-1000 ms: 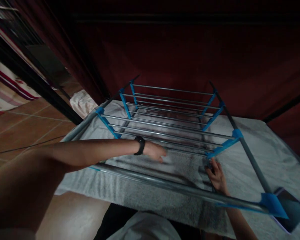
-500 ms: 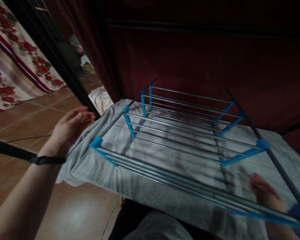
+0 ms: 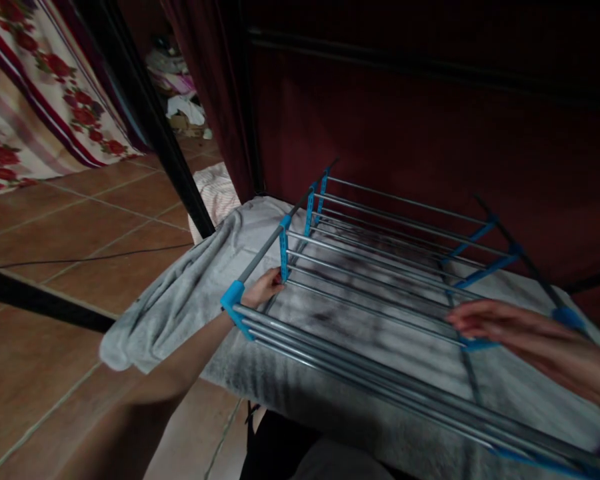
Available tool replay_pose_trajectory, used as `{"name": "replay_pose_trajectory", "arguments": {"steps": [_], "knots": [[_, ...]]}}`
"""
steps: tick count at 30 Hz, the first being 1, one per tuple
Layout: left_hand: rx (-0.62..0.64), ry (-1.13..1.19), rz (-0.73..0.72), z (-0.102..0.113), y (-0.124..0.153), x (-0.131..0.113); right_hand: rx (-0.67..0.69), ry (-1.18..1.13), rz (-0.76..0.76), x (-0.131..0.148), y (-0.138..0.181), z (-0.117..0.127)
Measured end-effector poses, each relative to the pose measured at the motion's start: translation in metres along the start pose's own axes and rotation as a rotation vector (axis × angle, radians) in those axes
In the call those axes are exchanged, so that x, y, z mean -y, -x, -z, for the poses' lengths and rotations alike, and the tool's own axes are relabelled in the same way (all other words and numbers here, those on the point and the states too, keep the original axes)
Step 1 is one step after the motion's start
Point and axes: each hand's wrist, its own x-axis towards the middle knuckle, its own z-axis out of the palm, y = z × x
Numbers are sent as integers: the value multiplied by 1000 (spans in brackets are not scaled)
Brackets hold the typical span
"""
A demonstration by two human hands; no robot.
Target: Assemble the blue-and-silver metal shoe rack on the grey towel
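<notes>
A rack (image 3: pixel 380 276) of thin metal bars, blue plastic brackets and grey side poles lies on a grey blanket (image 3: pixel 180 300). My left hand (image 3: pixel 264 288) reaches in at the rack's left side, its fingers closed on the lower end of a blue bracket (image 3: pixel 283 250). Over the right ends of the middle bars is my right hand (image 3: pixel 500 323), its fingers extended leftward and slightly blurred. It is beside a right-hand blue bracket (image 3: pixel 480 345), partly covering it; whether it touches the bars is unclear.
A dark red curtain (image 3: pixel 405 133) hangs behind the rack. Black posts (image 3: pixel 165 140) of a frame rise at the left. A flowered cloth (image 3: pixel 55 100) hangs farther left, above a tiled floor (image 3: pixel 80 233) crossed by a thin black cable (image 3: pixel 115 255).
My left hand has moved right from beside the rack onto a left bracket. My right hand has risen from below the right side to over the bar ends. The view has shifted slightly.
</notes>
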Motion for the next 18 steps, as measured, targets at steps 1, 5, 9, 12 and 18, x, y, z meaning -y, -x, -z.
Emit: {"name": "replay_pose_trajectory", "arguments": {"steps": [1,5,9,12,18], "knots": [[24,-18,-16,-2,-1,2,344,-58,13,20,-8,-7],[29,-82,-37,-4,2,5,833,-16,187,78,-35,-75],[-5,-140,1,-8,9,-3,676,307,593,85,-53,-156],[-22,-150,30,-10,10,-9,588,466,626,78,-68,-199],[-33,-188,64,-12,8,-11,529,501,400,73,-93,-244]]}}
